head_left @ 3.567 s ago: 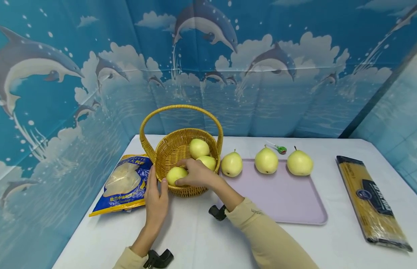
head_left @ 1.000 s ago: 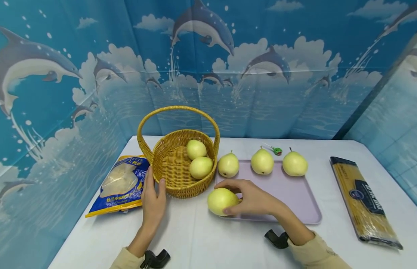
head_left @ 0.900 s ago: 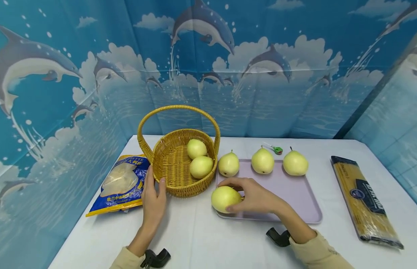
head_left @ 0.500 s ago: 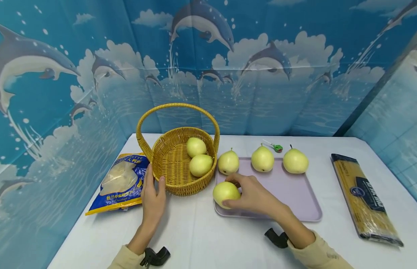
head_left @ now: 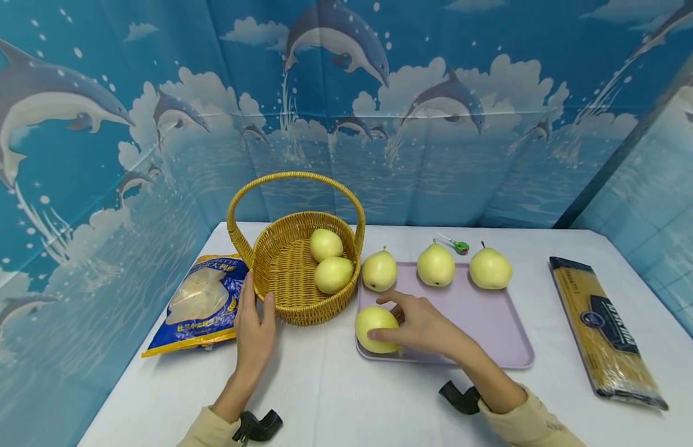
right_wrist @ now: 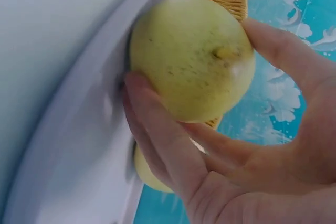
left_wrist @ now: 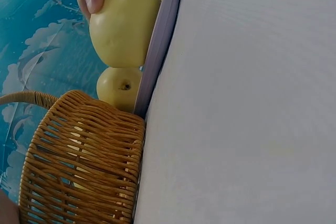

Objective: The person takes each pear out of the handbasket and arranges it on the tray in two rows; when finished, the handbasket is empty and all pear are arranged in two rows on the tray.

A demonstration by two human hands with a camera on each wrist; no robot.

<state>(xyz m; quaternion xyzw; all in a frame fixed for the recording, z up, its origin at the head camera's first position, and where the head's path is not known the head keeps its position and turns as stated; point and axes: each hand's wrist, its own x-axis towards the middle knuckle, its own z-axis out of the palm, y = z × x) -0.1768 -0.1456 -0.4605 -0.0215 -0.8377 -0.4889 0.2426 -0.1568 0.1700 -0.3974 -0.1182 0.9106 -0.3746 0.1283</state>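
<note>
In the head view my right hand (head_left: 421, 323) is at a yellow-green pear (head_left: 375, 329) over the near left corner of a lilac tray (head_left: 464, 347). The right wrist view shows the thumb at one side of this pear (right_wrist: 191, 59) and fingers curled along the other; in the head view the index finger stands off it. My left hand (head_left: 256, 332) rests with extended fingers against the left side of a wicker basket (head_left: 293, 313). Inside the basket are two pears, a rear one (head_left: 326, 245) and a front one (head_left: 333, 275).
Along the tray's far side stand a left pear (head_left: 379, 270), a middle pear (head_left: 436, 264) and a right pear (head_left: 490, 268). Behind them lies a green-wrapped lollipop (head_left: 461, 248). A blue pasta bag (head_left: 203, 304) lies left of the basket, a spaghetti pack (head_left: 606, 335) at far right.
The right hand has carried a pear out of the basket rightward to the tray's near left corner. Most recently its index finger has lifted off the pear. The left hand stays at the basket.
</note>
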